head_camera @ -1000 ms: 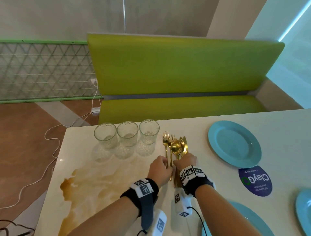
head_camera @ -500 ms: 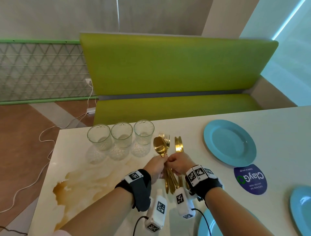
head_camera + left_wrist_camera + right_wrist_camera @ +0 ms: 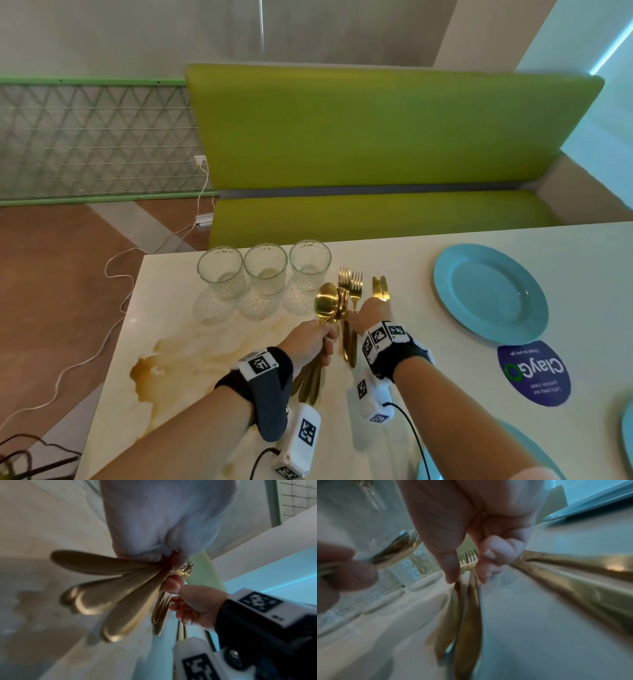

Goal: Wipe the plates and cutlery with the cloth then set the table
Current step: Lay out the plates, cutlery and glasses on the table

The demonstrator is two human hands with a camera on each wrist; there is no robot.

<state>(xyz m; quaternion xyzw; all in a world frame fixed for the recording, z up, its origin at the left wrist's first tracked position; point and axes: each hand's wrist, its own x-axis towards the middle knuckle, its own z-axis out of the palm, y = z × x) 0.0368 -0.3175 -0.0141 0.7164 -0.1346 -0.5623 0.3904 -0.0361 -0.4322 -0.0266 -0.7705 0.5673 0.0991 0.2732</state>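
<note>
My left hand [image 3: 313, 342] grips a bunch of gold spoons [image 3: 326, 303] by the handles and holds them just above the table. In the left wrist view those spoon handles [image 3: 111, 593] fan out from my fist [image 3: 164, 561]. My right hand [image 3: 370, 311] is beside it, over the cutlery left on the table. Its thumb and fingers [image 3: 465, 572] pinch the gold fork handles [image 3: 467, 615]. The fork tines [image 3: 350, 282] point away from me. Gold knives [image 3: 381, 289] lie just right of the forks. A blue plate [image 3: 489, 294] sits at the right. No cloth is in view.
Three empty glasses [image 3: 265, 267] stand in a row left of the cutlery. A brown stain [image 3: 191, 356] marks the pale table [image 3: 428, 342] at the left. A round purple sticker [image 3: 533, 372] is at the right. More blue plates [image 3: 628, 431] show at the lower right. A green bench [image 3: 376, 137] lies beyond.
My left hand has gathered the spoons out of the pile and lifted them to the left. My right hand has stayed on the forks and knives.
</note>
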